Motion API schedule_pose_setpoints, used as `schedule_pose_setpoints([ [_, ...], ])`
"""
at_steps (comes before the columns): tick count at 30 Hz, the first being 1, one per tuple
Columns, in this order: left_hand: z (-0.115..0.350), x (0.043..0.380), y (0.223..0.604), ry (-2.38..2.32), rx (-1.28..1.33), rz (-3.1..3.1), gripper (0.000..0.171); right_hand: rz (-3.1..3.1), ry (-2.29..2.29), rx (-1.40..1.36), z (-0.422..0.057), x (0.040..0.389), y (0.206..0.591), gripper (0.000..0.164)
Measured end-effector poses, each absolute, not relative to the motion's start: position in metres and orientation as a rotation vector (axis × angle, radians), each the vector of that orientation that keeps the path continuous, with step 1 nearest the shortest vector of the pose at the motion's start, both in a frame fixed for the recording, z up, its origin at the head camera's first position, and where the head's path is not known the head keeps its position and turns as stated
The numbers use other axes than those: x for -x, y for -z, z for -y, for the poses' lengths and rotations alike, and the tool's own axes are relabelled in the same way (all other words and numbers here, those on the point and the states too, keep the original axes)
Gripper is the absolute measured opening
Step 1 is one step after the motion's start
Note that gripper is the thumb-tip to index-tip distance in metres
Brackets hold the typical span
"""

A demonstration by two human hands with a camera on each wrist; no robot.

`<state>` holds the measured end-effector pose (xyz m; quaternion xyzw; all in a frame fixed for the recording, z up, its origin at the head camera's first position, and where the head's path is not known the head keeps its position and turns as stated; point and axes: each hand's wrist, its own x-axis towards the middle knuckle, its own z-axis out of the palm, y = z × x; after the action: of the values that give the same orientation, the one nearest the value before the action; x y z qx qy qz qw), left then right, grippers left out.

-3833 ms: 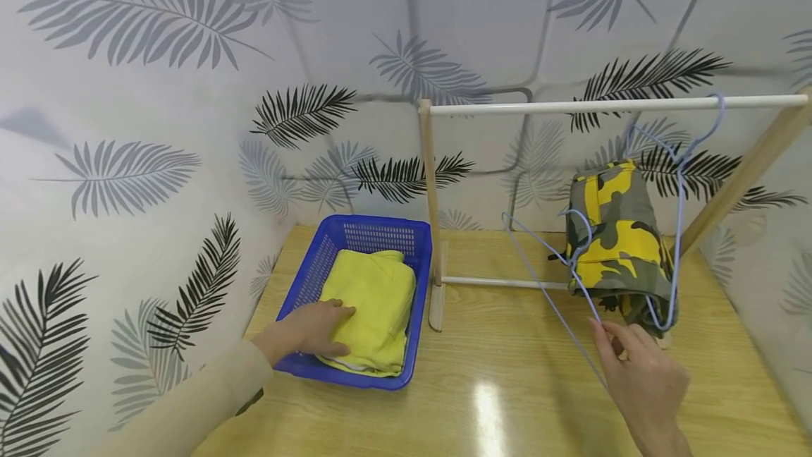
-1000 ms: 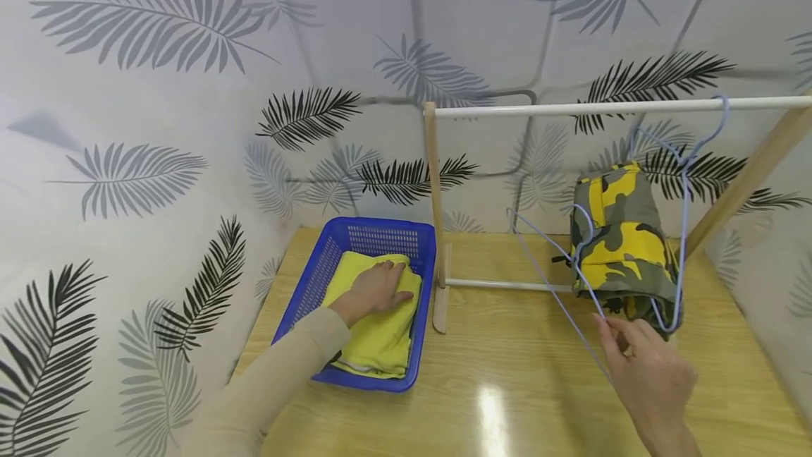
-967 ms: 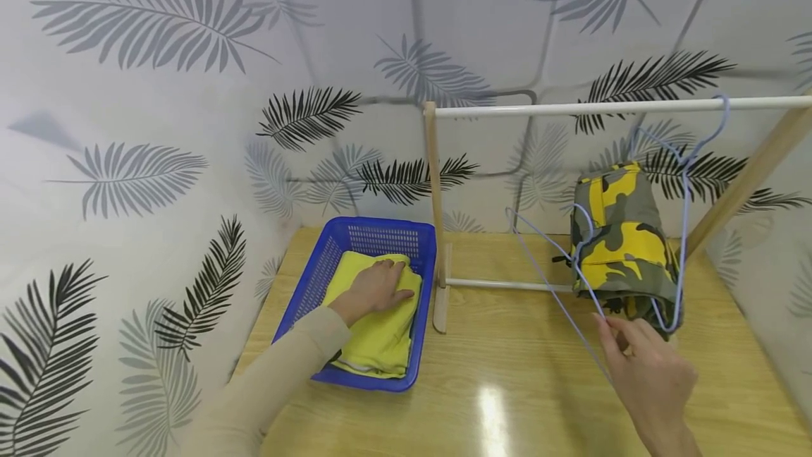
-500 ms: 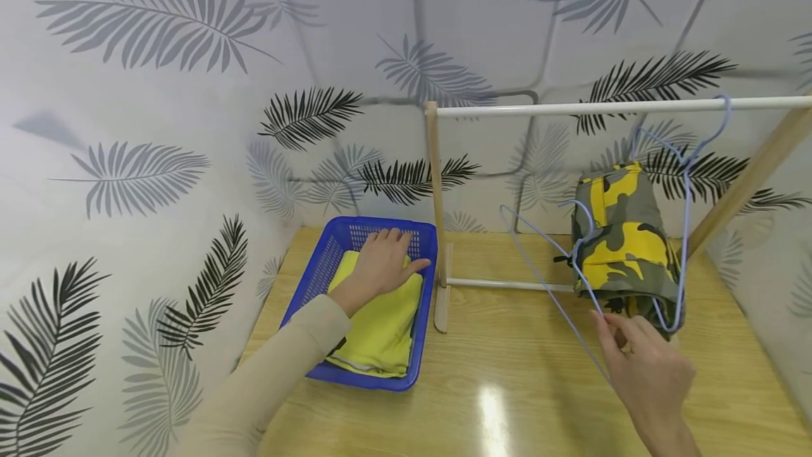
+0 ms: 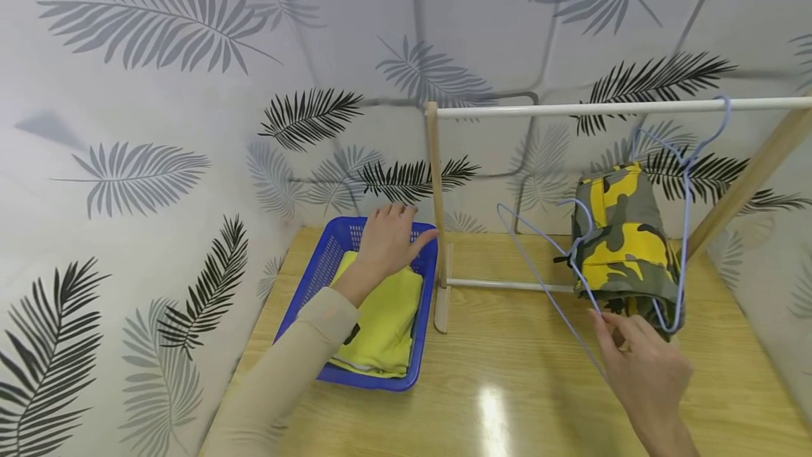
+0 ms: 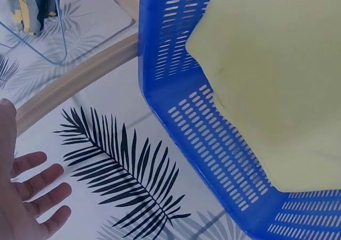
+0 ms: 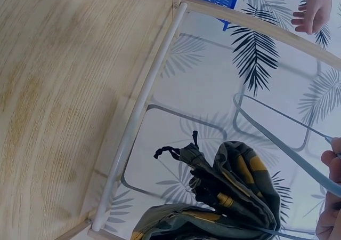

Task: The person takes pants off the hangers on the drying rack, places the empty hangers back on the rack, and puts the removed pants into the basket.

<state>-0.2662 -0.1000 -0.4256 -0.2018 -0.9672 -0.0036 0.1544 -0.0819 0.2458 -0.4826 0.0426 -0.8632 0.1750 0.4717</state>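
In the head view my left hand point(image 5: 387, 242) hovers over the far end of a blue plastic basket point(image 5: 415, 362), fingers spread and empty. Its loose, bare fingers show beside the basket in the left wrist view. Folded yellow clothing point(image 5: 380, 326) lies inside the basket, partly hidden by my forearm. On the right, my right hand point(image 5: 643, 372) pinches one arm of a thin pale-blue clothes hanger point(image 7: 287, 151), whose hook points up. Behind that hanger a yellow, grey and black camouflage garment point(image 5: 624, 245) hangs folded over a second hanger point(image 5: 685, 231).
A rack with a white top rail point(image 5: 545, 110) and wooden uprights point(image 5: 435, 196) stands right of the basket. Its lower white rod point(image 5: 495, 283) runs close over the wooden table point(image 5: 463, 400). A leaf-patterned wall covering point(image 5: 190, 111) closes off the back and sides.
My left hand has left the yellow clothing, moving up and away from me to the basket's far end. My right hand keeps its pinch; the held hanger has tipped slightly left.
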Motion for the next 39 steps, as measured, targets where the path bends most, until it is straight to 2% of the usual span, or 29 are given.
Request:
schedule_pose_setpoints([
  [16, 0.077, 0.274, 0.428, 0.082, 0.492, 2.405, 0.051, 2.046, -0.460, -0.144, -0.244, 0.085, 0.483, 0.061],
  [29, 0.063, 0.289, 0.436, -0.068, 0.447, 2.264, 0.056, 2.033, -0.453, -0.143, -0.242, 0.086, 0.484, 0.062],
  [34, 0.060, 0.294, 0.437, -0.140, 0.452, 2.251, 0.060, 2.030, -0.455, -0.148, -0.240, 0.087, 0.483, 0.067],
  [39, 0.061, 0.294, 0.438, -0.202, 0.447, 2.232, 0.055, 2.010, -0.453, -0.161, -0.239, 0.089, 0.482, 0.068],
])
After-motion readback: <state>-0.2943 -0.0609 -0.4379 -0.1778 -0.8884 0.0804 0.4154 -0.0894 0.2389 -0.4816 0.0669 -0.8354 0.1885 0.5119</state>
